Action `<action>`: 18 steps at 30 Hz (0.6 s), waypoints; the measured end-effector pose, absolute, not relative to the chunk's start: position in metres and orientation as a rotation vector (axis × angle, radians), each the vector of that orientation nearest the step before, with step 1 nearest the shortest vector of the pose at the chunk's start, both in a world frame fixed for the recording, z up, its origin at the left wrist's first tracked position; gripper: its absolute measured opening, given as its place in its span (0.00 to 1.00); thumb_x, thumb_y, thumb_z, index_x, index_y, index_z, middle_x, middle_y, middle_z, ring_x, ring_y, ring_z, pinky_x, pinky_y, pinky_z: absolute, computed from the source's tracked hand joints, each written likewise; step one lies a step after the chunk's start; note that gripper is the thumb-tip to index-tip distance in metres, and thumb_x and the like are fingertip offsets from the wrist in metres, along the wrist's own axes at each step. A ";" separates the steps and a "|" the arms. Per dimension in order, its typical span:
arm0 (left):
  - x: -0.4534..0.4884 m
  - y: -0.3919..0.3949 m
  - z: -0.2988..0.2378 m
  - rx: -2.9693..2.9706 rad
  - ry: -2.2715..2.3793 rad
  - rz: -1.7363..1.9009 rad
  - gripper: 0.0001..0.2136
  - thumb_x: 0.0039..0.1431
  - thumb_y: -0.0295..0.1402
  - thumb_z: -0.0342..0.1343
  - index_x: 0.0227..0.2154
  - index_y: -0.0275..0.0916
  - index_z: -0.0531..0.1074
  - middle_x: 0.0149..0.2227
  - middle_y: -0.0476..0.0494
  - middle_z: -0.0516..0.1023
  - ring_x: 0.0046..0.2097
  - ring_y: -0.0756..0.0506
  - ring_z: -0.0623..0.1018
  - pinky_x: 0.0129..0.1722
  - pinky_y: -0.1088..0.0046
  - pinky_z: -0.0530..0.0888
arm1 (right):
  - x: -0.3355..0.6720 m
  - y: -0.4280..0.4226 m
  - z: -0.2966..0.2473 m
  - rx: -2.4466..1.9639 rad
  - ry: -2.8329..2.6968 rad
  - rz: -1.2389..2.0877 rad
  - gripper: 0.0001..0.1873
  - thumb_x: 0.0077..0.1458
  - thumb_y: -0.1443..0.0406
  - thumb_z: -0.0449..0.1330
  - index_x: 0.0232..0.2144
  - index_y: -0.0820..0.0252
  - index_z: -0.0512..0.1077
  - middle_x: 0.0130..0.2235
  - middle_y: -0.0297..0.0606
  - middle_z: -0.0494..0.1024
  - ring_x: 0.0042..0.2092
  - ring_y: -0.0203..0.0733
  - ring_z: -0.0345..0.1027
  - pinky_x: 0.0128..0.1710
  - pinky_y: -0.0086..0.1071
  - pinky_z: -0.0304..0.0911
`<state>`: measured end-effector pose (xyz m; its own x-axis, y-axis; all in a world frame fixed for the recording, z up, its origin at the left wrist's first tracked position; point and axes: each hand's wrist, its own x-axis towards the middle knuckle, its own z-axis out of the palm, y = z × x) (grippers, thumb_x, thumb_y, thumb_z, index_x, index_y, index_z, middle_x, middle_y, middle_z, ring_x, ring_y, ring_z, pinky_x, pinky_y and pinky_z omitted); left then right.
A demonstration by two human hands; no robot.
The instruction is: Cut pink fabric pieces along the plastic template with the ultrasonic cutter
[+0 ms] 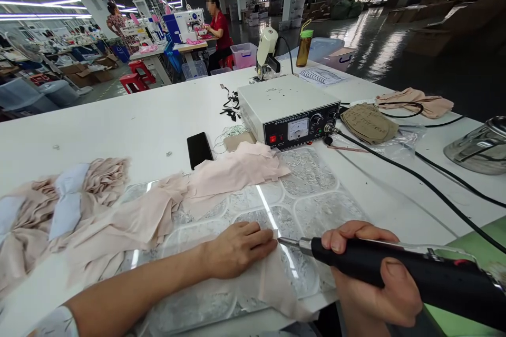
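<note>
R hand (367,295), lower right, closes its grip on black tool (438,279), tip (286,241) beside L hand (237,250), which bears on pale fabric (276,284), lower ctr., pinch unclear. Apparent step: fabric-edge work; next move likely calls for steady tip.

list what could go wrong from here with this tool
The tip of the black tool points at the left hand, close to its fingers, so a slip might catch them. The thin fabric under that hand seems held only there and could shift. The cable plugged into the control box trails across the table and might snag.
</note>
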<state>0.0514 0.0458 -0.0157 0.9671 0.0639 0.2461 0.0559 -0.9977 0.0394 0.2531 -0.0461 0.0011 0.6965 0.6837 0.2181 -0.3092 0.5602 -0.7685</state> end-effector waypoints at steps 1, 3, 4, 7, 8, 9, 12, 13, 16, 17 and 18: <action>0.052 0.046 -0.016 3.077 0.092 0.391 0.13 0.68 0.24 0.40 0.49 0.29 0.66 0.47 0.35 0.73 0.35 0.45 0.69 0.33 0.68 0.68 | 0.253 -0.046 0.001 -0.775 -0.550 0.616 0.10 0.43 0.58 0.58 0.25 0.57 0.70 0.24 0.32 0.68 0.22 0.35 0.63 0.21 0.35 0.65; 0.052 0.046 -0.015 3.067 0.084 0.400 0.13 0.68 0.24 0.40 0.50 0.29 0.66 0.47 0.35 0.73 0.35 0.45 0.69 0.33 0.68 0.68 | 0.253 -0.046 0.002 -0.775 -0.580 0.607 0.09 0.44 0.58 0.58 0.25 0.57 0.70 0.24 0.32 0.69 0.22 0.36 0.63 0.21 0.35 0.66; 0.052 0.046 -0.015 3.064 0.082 0.407 0.13 0.68 0.24 0.41 0.50 0.29 0.66 0.47 0.35 0.73 0.35 0.45 0.69 0.33 0.68 0.68 | 0.253 -0.046 0.002 -0.770 -0.597 0.608 0.09 0.44 0.58 0.59 0.24 0.57 0.70 0.24 0.32 0.69 0.22 0.36 0.63 0.21 0.35 0.66; 0.053 0.046 -0.015 3.050 0.095 0.441 0.12 0.68 0.24 0.42 0.49 0.30 0.66 0.47 0.36 0.74 0.35 0.46 0.69 0.33 0.69 0.68 | 0.254 -0.045 0.003 -0.755 -0.623 0.624 0.09 0.44 0.58 0.59 0.25 0.57 0.71 0.24 0.32 0.69 0.22 0.35 0.63 0.21 0.35 0.66; 0.053 0.046 -0.015 3.042 0.102 0.448 0.12 0.68 0.24 0.42 0.49 0.30 0.66 0.47 0.37 0.74 0.35 0.46 0.68 0.33 0.69 0.68 | 0.255 -0.045 0.003 -0.753 -0.617 0.632 0.09 0.44 0.58 0.59 0.26 0.57 0.71 0.24 0.32 0.69 0.22 0.35 0.63 0.21 0.35 0.66; 0.053 0.046 -0.015 3.035 0.108 0.451 0.11 0.68 0.24 0.42 0.49 0.30 0.66 0.47 0.37 0.74 0.35 0.46 0.68 0.33 0.69 0.68 | 0.255 -0.046 0.003 -0.747 -0.610 0.636 0.09 0.45 0.58 0.59 0.26 0.57 0.71 0.25 0.32 0.69 0.22 0.35 0.63 0.21 0.34 0.66; 0.052 0.046 -0.014 3.014 0.114 0.439 0.11 0.68 0.25 0.43 0.48 0.31 0.67 0.47 0.37 0.74 0.36 0.46 0.69 0.33 0.69 0.69 | 0.257 -0.050 0.003 -0.730 -0.589 0.647 0.09 0.45 0.58 0.59 0.27 0.57 0.71 0.25 0.32 0.68 0.22 0.35 0.63 0.21 0.34 0.65; 0.052 0.045 -0.014 3.007 0.115 0.433 0.11 0.68 0.25 0.43 0.48 0.31 0.67 0.48 0.37 0.74 0.36 0.46 0.69 0.33 0.69 0.69 | 0.257 -0.051 0.003 -0.729 -0.588 0.651 0.10 0.45 0.58 0.59 0.28 0.57 0.71 0.25 0.32 0.67 0.22 0.35 0.63 0.22 0.34 0.65; 0.052 0.045 -0.014 2.987 0.125 0.420 0.11 0.69 0.25 0.43 0.49 0.32 0.67 0.48 0.37 0.73 0.37 0.46 0.69 0.34 0.69 0.69 | 0.257 -0.055 0.002 -0.735 -0.595 0.662 0.11 0.46 0.56 0.59 0.28 0.57 0.70 0.25 0.32 0.66 0.23 0.35 0.64 0.22 0.34 0.65; 0.052 0.045 -0.014 2.983 0.128 0.418 0.11 0.69 0.25 0.43 0.49 0.32 0.67 0.48 0.37 0.73 0.37 0.46 0.69 0.34 0.69 0.69 | 0.256 -0.056 0.002 -0.732 -0.599 0.663 0.11 0.46 0.56 0.59 0.28 0.58 0.70 0.25 0.32 0.66 0.22 0.35 0.64 0.22 0.34 0.64; 0.052 0.045 -0.013 2.981 0.130 0.414 0.11 0.69 0.25 0.43 0.49 0.32 0.67 0.48 0.37 0.73 0.37 0.45 0.69 0.35 0.69 0.69 | 0.256 -0.056 0.003 -0.727 -0.600 0.665 0.12 0.45 0.56 0.59 0.28 0.58 0.70 0.25 0.32 0.66 0.22 0.35 0.63 0.21 0.34 0.64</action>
